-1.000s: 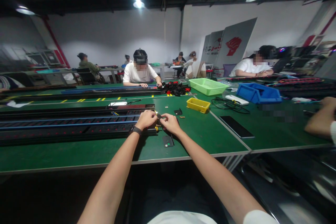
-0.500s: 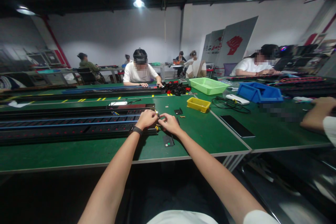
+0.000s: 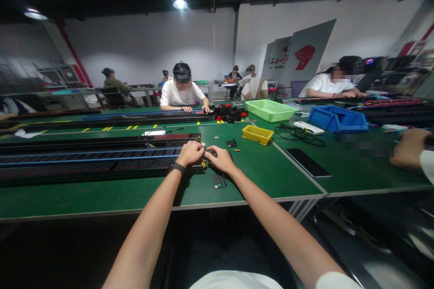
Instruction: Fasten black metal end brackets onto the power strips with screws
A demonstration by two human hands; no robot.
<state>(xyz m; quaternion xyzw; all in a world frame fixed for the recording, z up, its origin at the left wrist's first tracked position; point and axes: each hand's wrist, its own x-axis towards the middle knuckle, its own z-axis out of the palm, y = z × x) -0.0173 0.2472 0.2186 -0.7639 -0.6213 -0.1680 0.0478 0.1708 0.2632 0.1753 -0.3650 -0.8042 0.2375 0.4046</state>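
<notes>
Long black strips with sockets and blue edging [image 3: 101,162] lie side by side on the green table [image 3: 264,176], their ends at my hands. My left hand [image 3: 190,152], with a dark band on the wrist, is closed over the end of a strip. Facing it, my right hand [image 3: 219,158] pinches at the same end, fingertips nearly meeting the left ones. A small pale piece and yellow bits [image 3: 204,163] show between them; what the fingers hold is too small to name. Below my right hand lies a flat black plate [image 3: 219,181] with round stickers.
A second small black plate [image 3: 232,143] and a little brass-coloured piece [image 3: 237,150] lie right of my hands. Beyond stand a yellow tray [image 3: 257,134], a green basket [image 3: 271,110] and a blue bin [image 3: 338,119]. A black phone-like slab [image 3: 308,162] lies rightward. Co-workers sit across and at right.
The whole view has shifted very slightly. Both hands stay at the strip's end, with hardly any visible finger movement.
</notes>
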